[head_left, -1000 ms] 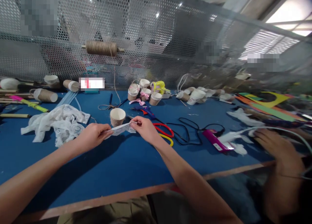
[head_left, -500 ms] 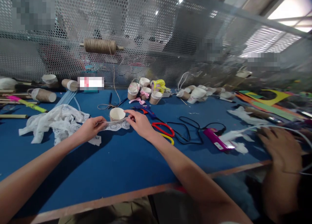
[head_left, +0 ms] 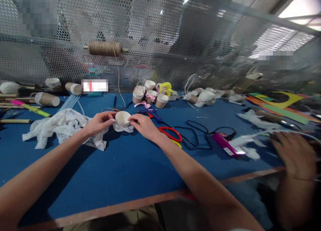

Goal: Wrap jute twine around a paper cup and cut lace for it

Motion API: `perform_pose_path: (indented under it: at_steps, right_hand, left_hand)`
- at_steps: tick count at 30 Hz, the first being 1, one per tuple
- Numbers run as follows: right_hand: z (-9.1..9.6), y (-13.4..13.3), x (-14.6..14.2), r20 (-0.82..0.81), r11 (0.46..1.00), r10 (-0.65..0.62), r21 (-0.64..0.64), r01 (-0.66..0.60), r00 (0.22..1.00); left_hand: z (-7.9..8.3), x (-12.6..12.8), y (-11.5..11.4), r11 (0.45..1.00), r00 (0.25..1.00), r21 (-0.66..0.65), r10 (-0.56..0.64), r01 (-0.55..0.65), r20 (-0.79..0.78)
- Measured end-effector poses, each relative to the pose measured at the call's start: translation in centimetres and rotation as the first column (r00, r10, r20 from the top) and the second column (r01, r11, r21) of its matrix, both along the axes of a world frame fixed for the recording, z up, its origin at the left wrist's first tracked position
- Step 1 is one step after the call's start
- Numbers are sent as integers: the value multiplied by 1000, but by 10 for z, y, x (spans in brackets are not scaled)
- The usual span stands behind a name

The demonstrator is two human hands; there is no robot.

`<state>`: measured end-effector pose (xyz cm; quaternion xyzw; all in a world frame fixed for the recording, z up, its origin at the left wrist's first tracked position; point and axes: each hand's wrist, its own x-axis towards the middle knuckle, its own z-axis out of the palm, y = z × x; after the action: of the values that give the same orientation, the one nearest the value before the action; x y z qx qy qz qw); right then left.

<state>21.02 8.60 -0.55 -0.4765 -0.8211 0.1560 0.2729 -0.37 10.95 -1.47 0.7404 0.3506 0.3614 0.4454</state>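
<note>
A small paper cup (head_left: 123, 118) with a white inside stands on the blue table between my hands. White lace trim (head_left: 124, 127) lies against the near side of the cup, just under its rim. My left hand (head_left: 102, 120) pinches the lace at the cup's left side. At the right side of the cup, my right hand (head_left: 143, 124) is closed with thumb and forefinger on the other end of the lace. A heap of white lace (head_left: 62, 125) spreads on the table beside my left wrist.
Behind my right hand lie a blue glue gun (head_left: 152, 114) and red-handled scissors (head_left: 170, 134). Decorated cups (head_left: 162, 100) stand farther back, below a twine spool (head_left: 104, 48) on the mesh screen. A purple power strip (head_left: 227, 145) and a co-worker's hand (head_left: 293, 150) are at right.
My hands have drawn closer together, and the lace that was stretched in front of the cup now bends around its near side.
</note>
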Motion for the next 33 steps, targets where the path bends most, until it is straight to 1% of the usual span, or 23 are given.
perform_pose_path:
  at_steps: [4,7,10,12,14,17,20,23,26,28,30,33]
  right_hand:
    - [12,-15,2,-33,997,49,-66,-51,998]
    - [26,-32,6,-58,988,85,-124,-92,995]
    - [35,-45,7,-113,965,123,-220,-145,986]
    - [36,-50,7,-167,942,136,-284,-180,976]
    - [34,-52,7,-198,925,144,-320,-203,969]
    - [29,-52,7,-207,913,151,-344,-217,967]
    - [26,-53,9,-210,915,145,-344,-212,967]
    - [26,-54,10,-201,918,150,-335,-212,968]
    - [27,-55,9,-198,920,159,-325,-218,967]
    - [26,-56,8,-206,926,147,-315,-208,967]
    - [26,-56,7,-225,931,130,-307,-197,966]
    - [25,-56,7,-265,929,121,-310,-203,957]
  left_hand:
    - [5,-3,-11,998,999,-60,-22,24,40]
    - [10,-8,-28,988,995,-125,-81,88,57]
    - [11,-13,-46,978,991,-159,-126,133,52]
    - [8,-15,-55,976,992,-175,-124,129,35]
    - [4,-16,-60,971,992,-203,-122,124,23]
    - [0,-15,-64,953,989,-265,-143,150,44]
    - [0,-12,-66,936,981,-294,-190,193,39]
    - [2,-9,-67,952,980,-242,-198,188,-16]
    - [2,-7,-68,981,985,-123,-158,149,-67]
    - [2,-7,-68,988,984,-60,-146,141,-103]
    - [1,-8,-68,989,981,-36,-150,146,-125]
    - [1,-9,-68,984,980,-63,-170,164,-107]
